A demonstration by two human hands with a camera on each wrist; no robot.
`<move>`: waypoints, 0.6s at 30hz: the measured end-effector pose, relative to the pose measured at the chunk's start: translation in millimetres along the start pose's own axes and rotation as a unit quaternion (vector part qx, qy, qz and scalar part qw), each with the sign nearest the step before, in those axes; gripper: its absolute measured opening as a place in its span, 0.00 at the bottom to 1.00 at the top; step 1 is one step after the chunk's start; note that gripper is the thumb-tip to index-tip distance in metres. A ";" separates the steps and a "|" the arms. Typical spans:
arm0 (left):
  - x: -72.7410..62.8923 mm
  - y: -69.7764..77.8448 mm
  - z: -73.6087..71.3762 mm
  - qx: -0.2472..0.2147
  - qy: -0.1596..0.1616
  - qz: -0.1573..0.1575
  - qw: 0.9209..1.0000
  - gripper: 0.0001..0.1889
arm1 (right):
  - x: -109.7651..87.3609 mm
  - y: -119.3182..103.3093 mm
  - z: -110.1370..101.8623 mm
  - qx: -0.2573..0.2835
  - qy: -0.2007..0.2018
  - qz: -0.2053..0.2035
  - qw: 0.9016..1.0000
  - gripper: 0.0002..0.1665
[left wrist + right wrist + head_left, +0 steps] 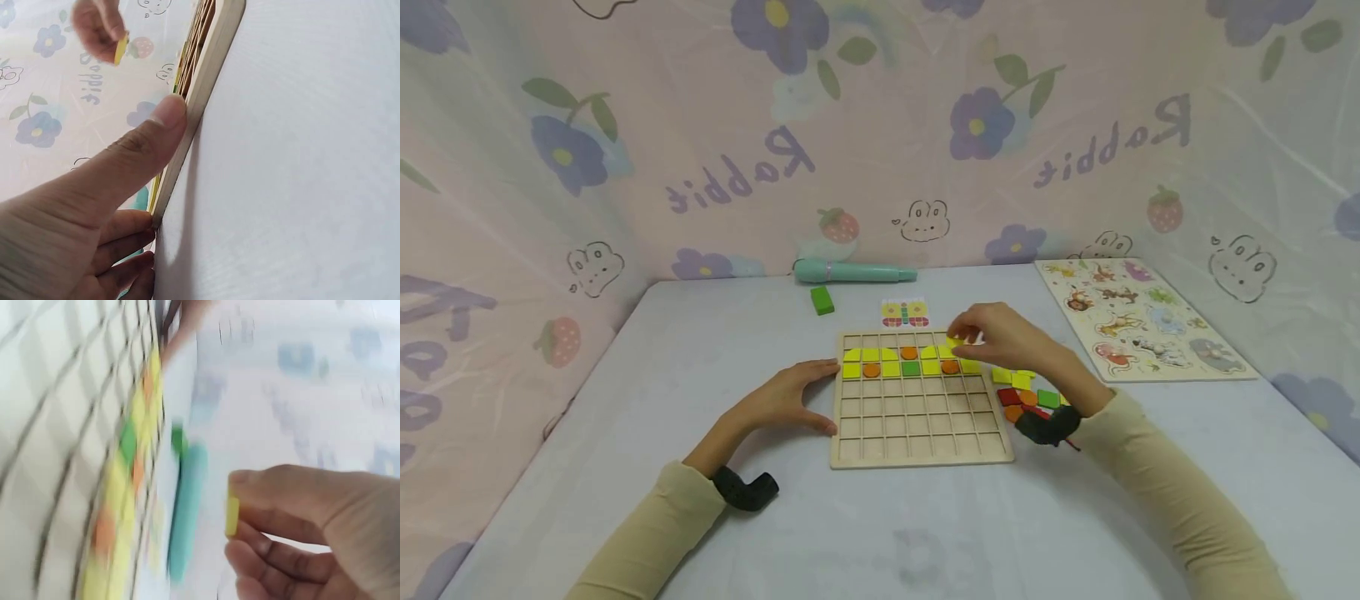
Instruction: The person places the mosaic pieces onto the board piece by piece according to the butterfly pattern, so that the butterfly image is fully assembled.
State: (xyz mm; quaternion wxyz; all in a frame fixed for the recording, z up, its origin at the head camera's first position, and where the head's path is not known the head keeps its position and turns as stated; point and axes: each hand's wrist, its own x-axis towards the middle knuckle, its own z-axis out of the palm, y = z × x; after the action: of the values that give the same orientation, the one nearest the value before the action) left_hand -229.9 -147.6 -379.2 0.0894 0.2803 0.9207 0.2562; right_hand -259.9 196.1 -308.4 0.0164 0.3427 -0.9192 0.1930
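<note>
A wooden grid board (922,421) lies on the table in front of me. Yellow, orange and green tiles fill much of its upper rows, with a green square tile (910,368) in the middle. My left hand (782,398) rests against the board's left edge, thumb and fingers spread along it. Between thumb and fingers, my right hand (1003,335) pinches a yellow tile (232,515). This hand hovers over the board's upper right corner, and in the left wrist view the tile is held up off the board.
Loose red, orange, green and yellow tiles (1009,397) lie right of the board, partly under my right wrist. Behind it are a butterfly pattern card (905,312), a green block (822,301) and a teal pen-shaped object (853,272). An animal puzzle board (1138,321) lies at the far right.
</note>
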 end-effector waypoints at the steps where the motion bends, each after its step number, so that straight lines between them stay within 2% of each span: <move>1: 0.2 0.0 0.0 -0.001 -0.001 0.001 1.000 0.51 | 8.7 -10.8 6.5 0.005 -0.004 -0.016 1.000 0.13; 5: 0.3 0.2 -0.3 -0.003 -0.002 0.002 1.000 0.51 | 37.4 -46.4 35.3 0.022 -0.015 -0.065 0.997 0.12; 8: -0.5 0.4 -1.3 -0.004 0.001 0.001 1.000 0.50 | 53.7 -61.6 57.4 0.039 -0.017 -0.088 0.995 0.13; 13: -1.2 0.3 -2.3 -0.003 0.004 0.004 1.000 0.50 | 70.6 -65.6 89.2 0.065 -0.015 -0.085 0.994 0.13; 18: -0.8 -0.7 -2.1 -0.010 0.004 0.009 1.000 0.50 | 73.9 -62.8 104.0 0.104 -0.013 -0.076 0.992 0.13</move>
State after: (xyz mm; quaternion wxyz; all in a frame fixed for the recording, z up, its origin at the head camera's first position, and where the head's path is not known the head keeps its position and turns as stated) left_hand -230.2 -149.4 -377.8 0.0858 0.2866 0.9159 0.2677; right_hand -265.8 68.5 -371.0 -0.0163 0.4136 -0.8659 0.2810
